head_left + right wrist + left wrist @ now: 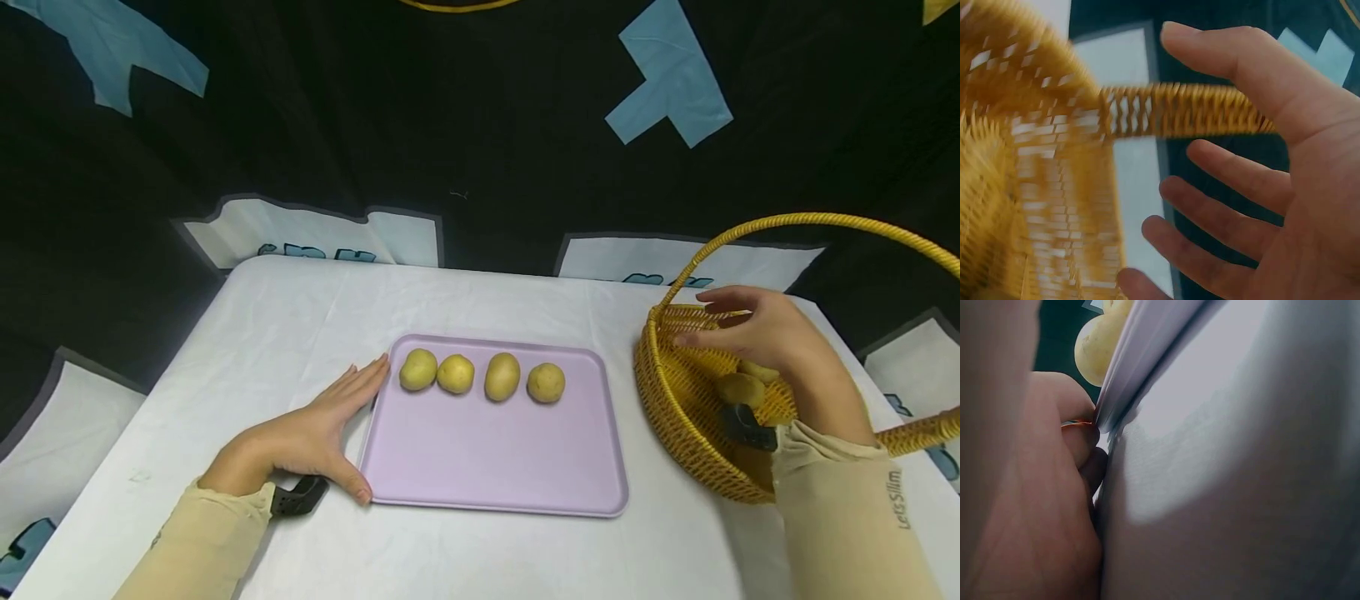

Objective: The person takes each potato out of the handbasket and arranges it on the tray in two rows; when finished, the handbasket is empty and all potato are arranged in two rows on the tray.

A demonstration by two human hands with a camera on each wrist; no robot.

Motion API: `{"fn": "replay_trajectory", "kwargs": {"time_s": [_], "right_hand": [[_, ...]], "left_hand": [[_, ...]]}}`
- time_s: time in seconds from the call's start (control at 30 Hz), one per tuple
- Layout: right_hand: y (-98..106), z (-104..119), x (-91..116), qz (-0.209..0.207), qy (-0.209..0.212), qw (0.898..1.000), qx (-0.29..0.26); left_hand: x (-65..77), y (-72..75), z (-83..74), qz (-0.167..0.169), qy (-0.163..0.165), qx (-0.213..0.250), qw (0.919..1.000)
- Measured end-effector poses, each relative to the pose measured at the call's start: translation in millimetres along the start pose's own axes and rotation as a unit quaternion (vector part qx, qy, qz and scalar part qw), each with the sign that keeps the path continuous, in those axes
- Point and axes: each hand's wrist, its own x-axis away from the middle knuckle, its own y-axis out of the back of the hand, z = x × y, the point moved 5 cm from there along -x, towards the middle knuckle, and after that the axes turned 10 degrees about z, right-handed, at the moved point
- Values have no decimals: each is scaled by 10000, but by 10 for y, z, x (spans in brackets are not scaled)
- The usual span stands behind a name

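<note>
– While the right arm [855, 508] blocks part of the yellow basket [663, 425], what's readable inside?
– Two yellowish lumps [740, 388], partly hidden. Handle [825, 218] leaves head view at right.
– Hands?
– Right hand [765, 329] at the basket's mouth, fingers loosely spread, grips nothing; depth unclear. Right wrist view shows the finger gaps, but basket blurs. Left hand [318, 437] spans the lilac tray's [495, 458] left edge, fingers extended. Left wrist view shows fingertips against the rim, yet crops the four potato-like pieces [502, 377] on the tray.
</note>
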Motion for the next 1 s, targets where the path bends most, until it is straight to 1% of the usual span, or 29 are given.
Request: {"fn": "replay_trajectory", "kwargs": {"time_s": [0.07,0.23,0.43,0.5,0.6,0.67,0.77,0.9,1.0], "right_hand": [[14,-96,-30,97,-122,9999,64],[0,-313,-105,418,-300,9986,-121],[-29,-584,-169,563,-879,9943,-200],[-43,-664,-179,664,-1038,9916,-381],[-73,-750,-188,820,-1224,9859,-799],[-92,-785,-196,877,-1299,9831,-944],[-142,-802,-213,952,-1300,9819,-994],[-210,-750,-247,1118,-835,9886,-557],[-246,-700,-270,1232,-440,9900,-522]], "left_hand": [[-2,-4,-2,6,-33,-7,10000],[0,-9,7,-3,-45,-55,10000],[9,-4,8,-28,-74,-53,10000],[10,-6,7,-22,-82,-46,10000],[10,-10,7,-28,-85,-27,10000],[10,-13,7,-31,-76,-14,10000],[12,-10,4,-40,-58,-17,10000],[10,-5,-2,-34,-82,-26,10000],[6,-1,-5,-32,-94,-24,9999]]}}
